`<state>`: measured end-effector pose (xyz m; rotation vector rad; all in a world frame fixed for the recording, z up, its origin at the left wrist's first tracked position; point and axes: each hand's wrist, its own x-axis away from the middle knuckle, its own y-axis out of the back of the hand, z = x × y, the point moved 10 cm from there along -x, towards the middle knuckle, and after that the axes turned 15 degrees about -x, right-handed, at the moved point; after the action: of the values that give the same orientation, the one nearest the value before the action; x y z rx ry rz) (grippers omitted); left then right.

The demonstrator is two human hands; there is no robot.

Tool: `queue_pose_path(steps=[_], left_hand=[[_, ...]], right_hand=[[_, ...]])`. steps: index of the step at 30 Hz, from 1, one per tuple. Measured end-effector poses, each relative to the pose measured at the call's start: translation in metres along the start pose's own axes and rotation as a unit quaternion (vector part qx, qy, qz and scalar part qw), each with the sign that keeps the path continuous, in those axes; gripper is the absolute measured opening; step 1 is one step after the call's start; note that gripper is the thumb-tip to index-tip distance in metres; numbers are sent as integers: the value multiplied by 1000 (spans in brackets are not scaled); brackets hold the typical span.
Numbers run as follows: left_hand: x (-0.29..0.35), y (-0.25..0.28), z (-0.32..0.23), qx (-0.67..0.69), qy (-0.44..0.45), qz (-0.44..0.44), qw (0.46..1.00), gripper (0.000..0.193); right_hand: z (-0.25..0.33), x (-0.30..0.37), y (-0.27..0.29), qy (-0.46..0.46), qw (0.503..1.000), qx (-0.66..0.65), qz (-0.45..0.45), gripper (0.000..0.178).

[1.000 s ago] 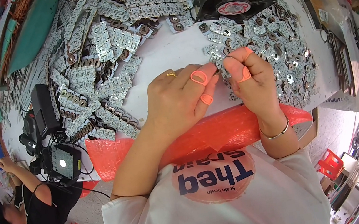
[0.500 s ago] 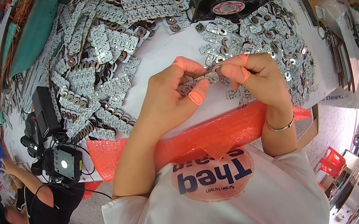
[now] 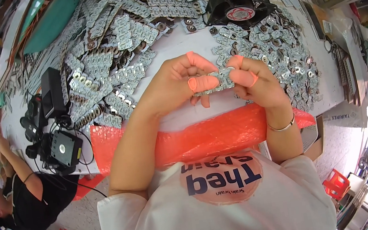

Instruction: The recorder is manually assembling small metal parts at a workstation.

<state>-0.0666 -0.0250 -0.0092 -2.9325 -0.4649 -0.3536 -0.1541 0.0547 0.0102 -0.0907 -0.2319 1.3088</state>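
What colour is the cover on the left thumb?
The thumb cover is bright coral-orange, showing best in the head view.

Left hand (image 3: 173, 88): was back-up 1 s ago, now rolled open, thumb laid over the board strip (image 3: 224, 77). Strip: out of sight 1 s ago, only partly showing and tilted at 0.5 s, now face-up in plain view between both hands. Right hand (image 3: 260, 83): thumb now flat on the strip's end. Head view turned slightly; black box (image 3: 52, 92) now sits higher and further right in frame.
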Motion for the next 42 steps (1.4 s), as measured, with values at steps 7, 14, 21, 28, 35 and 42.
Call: queue_pose_path(steps=[7,14,21,28,35,42], left_hand=[[8,3,-19,-19,-106,-88,990,14],[28,-1,-53,-247,-260,-175,917,15],[27,-1,-55,-301,-278,-204,889,16],[21,4,-47,-304,-251,-268,879,18],[12,14,-29,-229,-233,-279,903,17],[18,-9,-58,-367,-359,-250,821,17]], right_hand=[[-17,-3,0,-46,972,-223,-63,17],[-2,1,17,70,986,-70,-132,16],[1,0,18,103,987,13,-123,18],[-8,0,24,69,981,-36,-177,18],[-5,-3,27,95,977,-55,-184,17],[-7,-2,31,78,977,-48,-192,19]])
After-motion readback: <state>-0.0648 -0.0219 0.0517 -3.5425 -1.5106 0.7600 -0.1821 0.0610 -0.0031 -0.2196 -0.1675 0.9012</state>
